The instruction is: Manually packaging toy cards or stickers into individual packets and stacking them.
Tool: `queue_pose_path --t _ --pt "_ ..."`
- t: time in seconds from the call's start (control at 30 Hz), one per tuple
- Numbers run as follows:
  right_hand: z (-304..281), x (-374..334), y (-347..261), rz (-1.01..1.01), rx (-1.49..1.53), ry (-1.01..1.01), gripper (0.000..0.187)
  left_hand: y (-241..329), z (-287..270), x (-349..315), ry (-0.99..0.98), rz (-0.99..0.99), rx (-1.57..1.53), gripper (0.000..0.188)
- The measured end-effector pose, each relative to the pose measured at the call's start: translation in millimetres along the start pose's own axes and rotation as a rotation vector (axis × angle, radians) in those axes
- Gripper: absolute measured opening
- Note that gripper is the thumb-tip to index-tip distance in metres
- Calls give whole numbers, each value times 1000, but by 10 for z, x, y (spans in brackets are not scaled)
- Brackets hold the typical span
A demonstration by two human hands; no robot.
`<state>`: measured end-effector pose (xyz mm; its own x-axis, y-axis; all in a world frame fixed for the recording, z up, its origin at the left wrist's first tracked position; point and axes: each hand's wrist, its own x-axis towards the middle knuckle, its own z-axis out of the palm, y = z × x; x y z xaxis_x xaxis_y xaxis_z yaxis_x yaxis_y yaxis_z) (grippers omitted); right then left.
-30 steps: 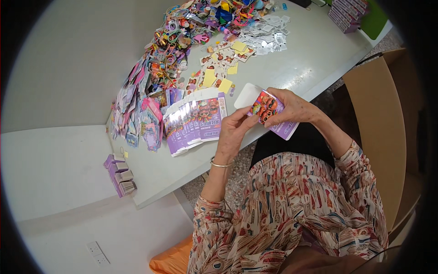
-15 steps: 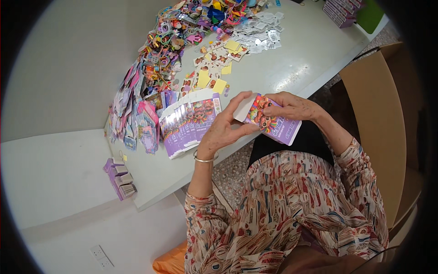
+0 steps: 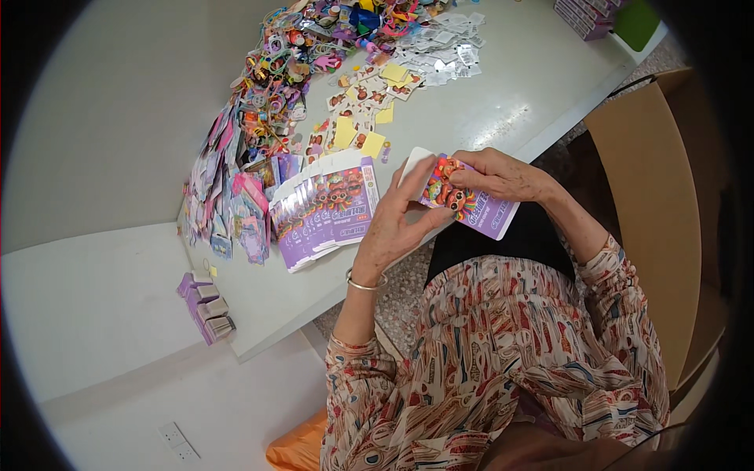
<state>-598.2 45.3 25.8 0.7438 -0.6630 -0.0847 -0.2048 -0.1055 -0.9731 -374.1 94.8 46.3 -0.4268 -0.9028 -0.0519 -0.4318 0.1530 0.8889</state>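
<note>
A flat purple printed carton (image 3: 488,212) with colourful cartoon characters is held tilted over the table's near edge. My right hand (image 3: 506,179) grips its upper right side, with the thumb lying across the printed face. My left hand (image 3: 393,224) holds the other end, thumb on the lower edge and fingers against a white end flap (image 3: 416,158) that sticks out. Left of my hands, a fanned stack of matching flat cartons (image 3: 326,208) rests on the table. The carton's underside is hidden.
Beyond lie heaps of small colourful trinkets (image 3: 275,86), character cards with yellow slips (image 3: 344,132), silvery packets (image 3: 448,51) and pink-purple sachets (image 3: 247,228). Filled purple boxes (image 3: 583,17) stand far right, near a green-bottomed tray (image 3: 638,25). A large open cardboard box (image 3: 644,204) stands at right.
My left hand has shifted slightly down and right, its fingers now pressed along the white flap, which stands out farther. My right hand keeps its hold on the carton.
</note>
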Motion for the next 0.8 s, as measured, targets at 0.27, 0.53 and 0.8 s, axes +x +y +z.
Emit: queue_pose_path --t 0.27,0.53,0.8 --pt "59 10 69 -46 18 120 40 80 153 -23 99 113 121 69" --pt "66 2 27 30 3 111 40 169 203 17 296 -184 -413 39" --pt "57 -18 71 8 -34 91 37 157 271 52 397 -303 -569 26"
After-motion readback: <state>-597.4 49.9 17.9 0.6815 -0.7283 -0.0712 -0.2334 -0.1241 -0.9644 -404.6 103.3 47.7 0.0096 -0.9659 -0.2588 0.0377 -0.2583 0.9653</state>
